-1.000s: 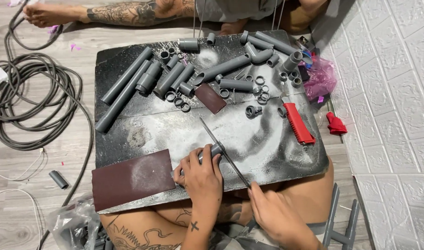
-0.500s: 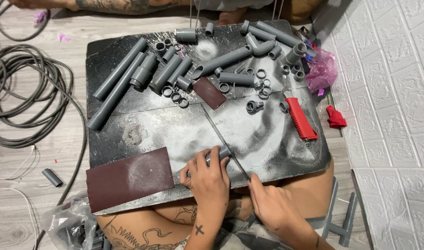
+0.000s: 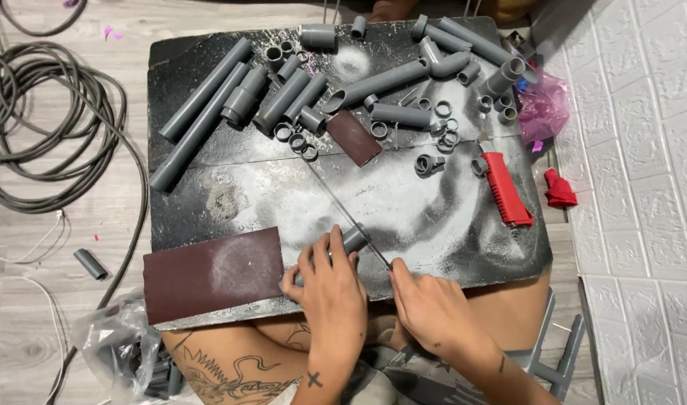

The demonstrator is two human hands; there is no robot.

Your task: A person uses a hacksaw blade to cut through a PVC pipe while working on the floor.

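Dusty black board (image 3: 208, 210), left hand (image 3: 332, 289) still clamping pipe piece (image 3: 354, 238), right hand (image 3: 429, 307) still gripping saw blade (image 3: 343, 210)

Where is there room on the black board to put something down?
Bare room lies mid-board, between the small sandpaper, the red handle and the hands. Another patch sits above the big sandpaper. The top is crowded with pipes and rings.

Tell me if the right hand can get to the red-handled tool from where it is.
Probably yes: the right hand grips the saw blade, but the red-handled tool lies uncovered on the board beyond it.
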